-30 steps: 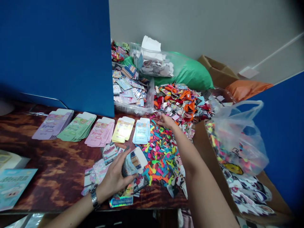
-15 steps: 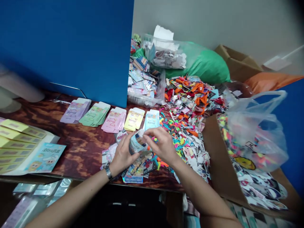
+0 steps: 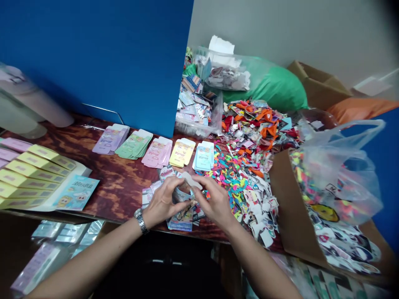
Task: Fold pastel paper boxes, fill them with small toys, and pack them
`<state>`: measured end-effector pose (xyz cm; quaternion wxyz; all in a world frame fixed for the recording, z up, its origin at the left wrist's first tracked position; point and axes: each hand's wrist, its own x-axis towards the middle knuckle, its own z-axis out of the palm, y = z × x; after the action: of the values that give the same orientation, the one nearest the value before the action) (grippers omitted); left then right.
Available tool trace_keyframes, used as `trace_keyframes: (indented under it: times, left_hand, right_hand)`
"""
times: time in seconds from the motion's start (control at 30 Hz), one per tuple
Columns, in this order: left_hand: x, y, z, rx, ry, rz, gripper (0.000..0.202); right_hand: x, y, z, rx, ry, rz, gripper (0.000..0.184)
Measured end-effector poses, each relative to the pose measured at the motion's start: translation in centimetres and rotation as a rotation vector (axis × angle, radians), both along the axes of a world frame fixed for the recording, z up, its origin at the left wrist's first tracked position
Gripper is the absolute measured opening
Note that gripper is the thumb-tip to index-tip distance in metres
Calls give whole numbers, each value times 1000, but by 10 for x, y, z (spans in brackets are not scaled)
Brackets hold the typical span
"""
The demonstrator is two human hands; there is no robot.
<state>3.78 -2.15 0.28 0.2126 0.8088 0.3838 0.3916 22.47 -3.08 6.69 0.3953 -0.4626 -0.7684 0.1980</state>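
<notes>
My left hand (image 3: 162,203), with a metal watch at its wrist, is closed round a small light-blue carton (image 3: 181,194), its open top tilted upward. My right hand (image 3: 215,200) pinches at the carton's raised white flap (image 3: 191,181); its contents are mostly hidden by the fingers. Below the hands lie printed cards (image 3: 181,224). Just behind stand flat carton stacks: light-blue (image 3: 204,157), yellow (image 3: 182,153), pink (image 3: 157,152), green (image 3: 134,144) and purple (image 3: 110,139).
Bright small pieces (image 3: 227,166) and white cut-outs (image 3: 258,211) are heaped to the right, beside a cardboard box (image 3: 296,207) and a plastic bag (image 3: 343,174). At left, yellow boxes (image 3: 37,174) fill a display tray near bottles (image 3: 37,95). A blue panel (image 3: 102,54) rises behind.
My right hand has moved from the carton's opening onto its white flap, closer to my left hand. The view has shifted slightly left.
</notes>
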Motion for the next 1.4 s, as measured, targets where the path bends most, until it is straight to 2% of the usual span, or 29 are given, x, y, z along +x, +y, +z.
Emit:
trace_keyframes:
  times: [0.1,0.2,0.3,0.43,0.57,0.77,0.9,1.1,1.23,1.3,1.4]
  left_hand:
    - [-4,-5,-4,47,3,30,73]
    - [-5,-9,-6,63,15,63,79]
    - [-4,-12,-3,29,48,82,84]
    - [-2,-12,6,-46,123,65,86]
    - [-4,-13,11,-85,221,81,93]
    - [-8,-13,11,29,398,164,99]
    - [-9,-13,12,-1,417,179,97]
    - [-12,-20,15,-75,401,125,95]
    - [-34,-27,20,-100,470,178,92]
    - [-58,-30,24,-61,561,297,90]
    - [-105,-35,34,54,753,556,92]
  right_hand:
    - [-5,-6,1,-25,113,13,30]
    - [-7,-7,3,-146,191,41,17]
    - [-9,-8,2,-226,207,-35,17]
    - [-14,-9,0,-178,124,-98,18]
    - [-21,-12,-1,-59,68,-71,26]
    - [-33,-24,-19,108,32,-47,52]
    - [-39,-30,-35,85,27,-67,59]
    - [-43,-25,-42,21,-30,52,64]
    - [-44,-19,-41,-31,-30,139,67]
    - [-37,-10,-40,-14,-45,135,68]
    - [-11,18,-42,51,-112,-5,60]
